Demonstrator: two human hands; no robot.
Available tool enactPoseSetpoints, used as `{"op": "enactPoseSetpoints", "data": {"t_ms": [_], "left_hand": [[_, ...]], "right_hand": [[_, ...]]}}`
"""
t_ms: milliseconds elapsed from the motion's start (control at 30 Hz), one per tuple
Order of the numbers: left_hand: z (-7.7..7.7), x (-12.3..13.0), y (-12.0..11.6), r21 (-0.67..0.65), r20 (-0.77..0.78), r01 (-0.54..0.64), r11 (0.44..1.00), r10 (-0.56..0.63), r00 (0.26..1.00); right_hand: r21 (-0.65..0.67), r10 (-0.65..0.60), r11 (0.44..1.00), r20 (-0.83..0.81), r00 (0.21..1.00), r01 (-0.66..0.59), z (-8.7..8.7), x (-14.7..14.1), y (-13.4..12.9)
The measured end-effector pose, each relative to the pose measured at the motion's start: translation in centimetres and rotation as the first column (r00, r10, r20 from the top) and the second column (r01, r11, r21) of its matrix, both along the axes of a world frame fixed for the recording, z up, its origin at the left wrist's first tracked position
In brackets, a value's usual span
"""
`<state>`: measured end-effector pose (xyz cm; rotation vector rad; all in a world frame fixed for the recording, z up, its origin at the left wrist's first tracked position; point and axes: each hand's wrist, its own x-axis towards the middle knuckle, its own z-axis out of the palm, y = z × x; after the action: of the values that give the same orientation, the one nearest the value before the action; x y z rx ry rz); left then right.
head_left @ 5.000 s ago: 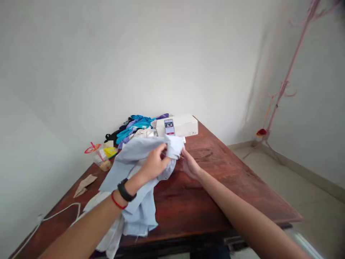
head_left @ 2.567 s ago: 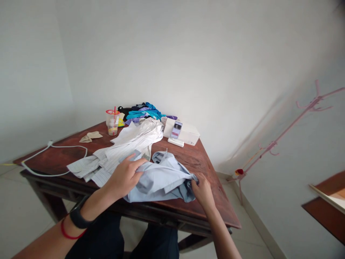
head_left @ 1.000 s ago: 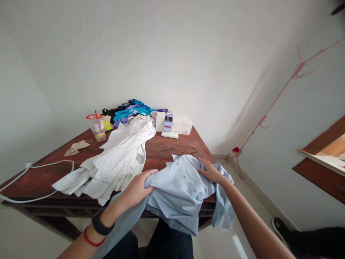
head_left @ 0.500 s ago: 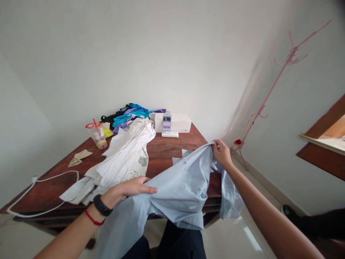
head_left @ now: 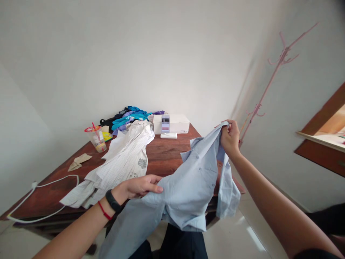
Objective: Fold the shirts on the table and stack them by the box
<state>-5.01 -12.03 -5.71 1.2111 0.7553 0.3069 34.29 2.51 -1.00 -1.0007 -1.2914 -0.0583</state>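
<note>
A light blue button-up shirt (head_left: pixel 192 180) hangs stretched between my two hands at the table's front edge. My right hand (head_left: pixel 229 136) pinches it at the upper right, above the tabletop. My left hand (head_left: pixel 144 186) grips the cloth lower down on the left, thumb on top and the other fingers partly hidden. Buttons show along the shirt's front, and its collar points lean over the table. One part drapes down past my lap on the left, and another hangs below my right hand.
A striped whitish garment (head_left: pixel 121 154) lies on the dark wooden table (head_left: pixel 167 153). Behind it are a heap of coloured clothes (head_left: pixel 132 117) and a white box (head_left: pixel 178 124). A plastic cup (head_left: pixel 96 138) and white cable (head_left: pixel 35 185) sit left. A pink coat rack (head_left: pixel 269 90) leans right.
My right hand has risen and moved right, lifting the shirt and pulling it more upright. My left hand has shifted slightly right, still on the cloth.
</note>
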Motion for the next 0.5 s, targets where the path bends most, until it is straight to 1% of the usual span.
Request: {"op": "enactPoseSetpoints", "data": {"t_ms": [67,133,200,233,267,300,333,367,400,433,467,500], "left_hand": [[-0.2,-0.1,0.7,-0.006,0.032,-0.081,0.997,0.081,0.996],[-0.2,-0.5,1.7,0.052,0.046,-0.218,0.975,0.216,0.975],[0.2,-0.9,2.9,0.141,0.04,-0.38,0.914,0.378,0.925],[0.7,-1.2,3.5,0.19,0.042,-0.443,0.876,0.444,0.895],[1.4,-1.4,4.1,0.255,0.064,-0.496,0.83,0.498,0.865],[2.3,-1.7,4.6,0.346,0.111,-0.541,0.767,0.539,0.835],[3.4,-2.1,5.0,0.463,0.178,-0.577,0.673,0.566,0.805],[4.4,-2.5,5.2,0.598,0.249,-0.597,0.534,0.585,0.772],[5.4,-3.0,5.4,0.732,0.31,-0.588,0.344,0.6,0.737],[6.2,-3.6,5.4,0.835,0.347,-0.531,0.144,0.611,0.711],[6.6,-4.1,5.4,0.899,0.354,-0.436,-0.021,0.623,0.698],[6.7,-4.7,5.5,0.937,0.329,-0.324,-0.13,0.642,0.693]], "right_hand": [[0.023,-0.007,1.0,-0.03,1.0,0.008,0.1,-0.2,0.2],[0.035,-0.011,0.999,-0.047,0.999,0.013,0.2,-0.3,0.5],[0.028,0.002,1.0,-0.054,0.999,-0.001,0.6,-0.4,0.6],[0.029,0.005,1.0,-0.059,0.998,-0.004,1.0,-0.4,0.5],[0.046,-0.002,0.999,-0.063,0.998,0.005,1.4,-0.4,0.3],[0.081,-0.021,0.996,-0.065,0.998,0.026,1.9,-0.4,0.1],[0.132,-0.05,0.99,-0.066,0.997,0.059,2.4,-0.3,-0.3],[0.191,-0.087,0.977,-0.069,0.994,0.098,2.9,-0.2,-0.7],[0.246,-0.124,0.959,-0.077,0.989,0.139,3.3,0.0,-1.1],[0.285,-0.153,0.943,-0.085,0.984,0.172,3.4,0.1,-1.4],[0.294,-0.172,0.937,-0.084,0.982,0.189,3.2,0.3,-1.5],[0.264,-0.175,0.947,-0.059,0.983,0.185,2.7,0.5,-1.5]]}}
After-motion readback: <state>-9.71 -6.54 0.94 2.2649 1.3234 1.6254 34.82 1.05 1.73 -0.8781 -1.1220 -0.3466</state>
